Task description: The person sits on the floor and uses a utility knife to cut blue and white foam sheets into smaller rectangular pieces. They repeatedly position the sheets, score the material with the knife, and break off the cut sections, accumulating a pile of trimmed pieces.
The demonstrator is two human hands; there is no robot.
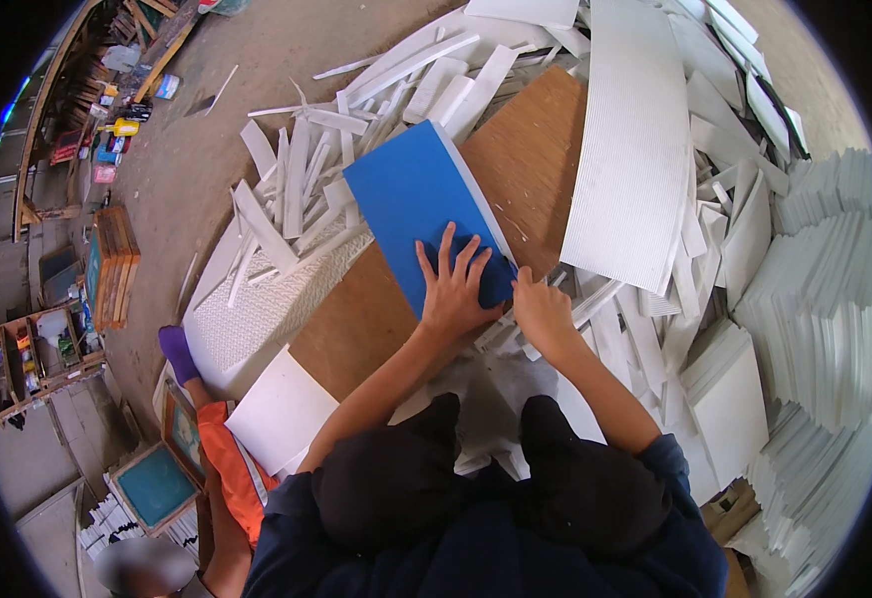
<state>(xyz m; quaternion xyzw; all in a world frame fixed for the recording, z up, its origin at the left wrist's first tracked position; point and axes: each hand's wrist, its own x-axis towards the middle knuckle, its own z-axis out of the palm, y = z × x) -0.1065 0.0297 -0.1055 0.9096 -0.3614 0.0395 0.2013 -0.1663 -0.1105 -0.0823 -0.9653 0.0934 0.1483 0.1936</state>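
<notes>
A rectangular blue board point(396, 189) with a white strip along its right edge lies aslant on a brown wooden board point(536, 140). My left hand point(454, 291) presses flat on the near end of the blue board, its fingers spread. Close by on the right, my right hand point(544, 314) is closed at the board's near right edge. A small thin dark tool point(512, 264) pokes out of its fingers against that edge; the fingers cover most of it, so its kind is hidden.
White offcut strips point(301, 189) are heaped beyond and left of the board. A long ribbed white sheet point(635, 140) lies to the right, before tall stacks of white sheets point(815, 279). Another person's orange-clad leg point(229, 463) is at lower left, near a white panel point(282, 411).
</notes>
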